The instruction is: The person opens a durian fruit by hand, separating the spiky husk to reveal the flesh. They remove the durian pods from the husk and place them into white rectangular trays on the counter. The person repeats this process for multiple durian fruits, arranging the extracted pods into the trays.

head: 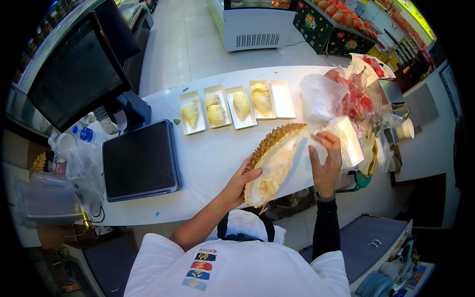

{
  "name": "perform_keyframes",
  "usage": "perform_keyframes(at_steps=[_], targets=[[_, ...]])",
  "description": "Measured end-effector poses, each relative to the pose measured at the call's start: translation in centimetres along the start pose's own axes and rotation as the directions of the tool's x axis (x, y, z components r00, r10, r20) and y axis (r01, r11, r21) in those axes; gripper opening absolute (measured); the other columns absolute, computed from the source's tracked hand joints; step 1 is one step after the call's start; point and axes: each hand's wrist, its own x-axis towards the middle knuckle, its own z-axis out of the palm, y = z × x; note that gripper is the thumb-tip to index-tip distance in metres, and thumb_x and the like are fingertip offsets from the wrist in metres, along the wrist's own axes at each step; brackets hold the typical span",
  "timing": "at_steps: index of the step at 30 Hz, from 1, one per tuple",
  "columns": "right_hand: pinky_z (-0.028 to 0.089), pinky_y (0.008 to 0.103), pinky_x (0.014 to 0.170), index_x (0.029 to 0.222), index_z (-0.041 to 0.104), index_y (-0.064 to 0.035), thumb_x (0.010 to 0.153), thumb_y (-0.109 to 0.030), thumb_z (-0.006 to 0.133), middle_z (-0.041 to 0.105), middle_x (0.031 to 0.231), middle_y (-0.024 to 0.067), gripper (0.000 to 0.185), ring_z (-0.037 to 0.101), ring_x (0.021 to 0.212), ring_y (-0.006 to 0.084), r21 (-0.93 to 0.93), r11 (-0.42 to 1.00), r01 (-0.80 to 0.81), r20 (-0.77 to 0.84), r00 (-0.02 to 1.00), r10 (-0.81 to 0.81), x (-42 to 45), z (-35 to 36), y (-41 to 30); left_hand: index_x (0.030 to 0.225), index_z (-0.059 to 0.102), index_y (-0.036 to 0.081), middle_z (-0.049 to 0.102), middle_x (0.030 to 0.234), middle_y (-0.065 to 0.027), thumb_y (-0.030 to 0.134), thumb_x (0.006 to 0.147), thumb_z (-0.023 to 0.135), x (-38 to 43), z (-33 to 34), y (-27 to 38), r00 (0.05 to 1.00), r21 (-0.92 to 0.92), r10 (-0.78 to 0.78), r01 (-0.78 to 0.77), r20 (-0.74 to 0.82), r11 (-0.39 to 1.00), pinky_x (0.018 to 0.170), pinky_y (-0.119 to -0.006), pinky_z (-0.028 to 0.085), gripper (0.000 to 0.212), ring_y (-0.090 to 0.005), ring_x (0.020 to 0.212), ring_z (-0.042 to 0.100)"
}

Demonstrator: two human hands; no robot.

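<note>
My left hand (241, 182) grips the lower left side of a durian husk section (276, 159), its spiny outside turned left and its pale hollow facing up. To the right of the husk's upper end, my right hand (326, 159) is raised with fingers apart and thumb up; nothing plain shows in it. Beyond the husk stand several white trays in a row; pale yellow durian flesh (242, 106) lies in one, with more in its neighbours, while the rightmost tray (283, 99) holds nothing. A plastic-wrapped white tray (349, 141) lies just right of my right hand.
A dark flat scale-like device (139, 161) lies on the white counter (200, 156) at left, below a monitor (78, 74). Clear plastic bags (321, 91) and red items crowd the counter's right end. A bottle with a blue cap (87, 134) and more bags are at far left.
</note>
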Motion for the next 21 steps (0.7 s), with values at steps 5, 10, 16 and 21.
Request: perform_keyframes(at_steps=[5, 10, 16, 21], targets=[[0.045, 0.0387, 0.088, 0.098, 0.066, -0.0069, 0.069, -0.004, 0.076, 0.059, 0.102, 0.005, 0.031, 0.055, 0.1, 0.0278, -0.22, 0.927, 0.304, 0.411, 0.89, -0.195, -1.5, 1.1, -6.1, 0.15, 0.017, 0.004, 0.044, 0.136, -0.0181, 0.022, 0.085, 0.072, -1.1, 1.0, 0.8, 0.992, 0.078, 0.068, -0.06, -0.109, 0.995, 0.099, -0.035, 0.046, 0.086, -0.0232, 0.122, 0.05], [0.044, 0.0387, 0.09, 0.093, 0.064, -0.0047, 0.07, -0.006, 0.074, 0.058, 0.1, 0.0053, 0.025, 0.055, 0.1, 0.0263, -0.212, 0.912, 0.35, 0.499, 0.841, -0.207, -2.0, 2.9, -6.5, 0.15, 0.016, 0.002, 0.045, 0.135, -0.018, 0.023, 0.083, 0.075, -1.9, 1.6, 1.3, 0.979, 0.143, 0.129, -0.107, -0.157, 0.984, 0.1, -0.034, 0.042, 0.091, -0.023, 0.122, 0.048], [0.044, 0.0377, 0.089, 0.086, 0.063, -0.0052, 0.07, -0.006, 0.072, 0.059, 0.094, 0.0054, 0.019, 0.055, 0.096, 0.0249, -0.23, 0.904, 0.361, 0.522, 0.829, -0.198, -2.3, 3.9, -6.4, 0.149, 0.016, 0.0, 0.046, 0.135, -0.0174, 0.023, 0.082, 0.076, -2.7, 2.0, 2.0, 0.975, 0.207, 0.13, -0.092, -0.18, 0.974, 0.101, -0.034, 0.041, 0.093, -0.023, 0.122, 0.049], [0.045, 0.0368, 0.087, 0.084, 0.062, -0.0054, 0.068, -0.005, 0.073, 0.06, 0.093, 0.0054, 0.019, 0.057, 0.093, 0.0245, -0.214, 0.916, 0.34, 0.481, 0.852, -0.204, -2.4, 3.8, -6.4, 0.149, 0.017, 0.0, 0.046, 0.134, -0.0181, 0.023, 0.082, 0.076, -2.7, 1.6, 2.0, 0.968, 0.179, 0.148, -0.112, -0.205, 0.978, 0.1, -0.034, 0.043, 0.092, -0.0231, 0.121, 0.049]])
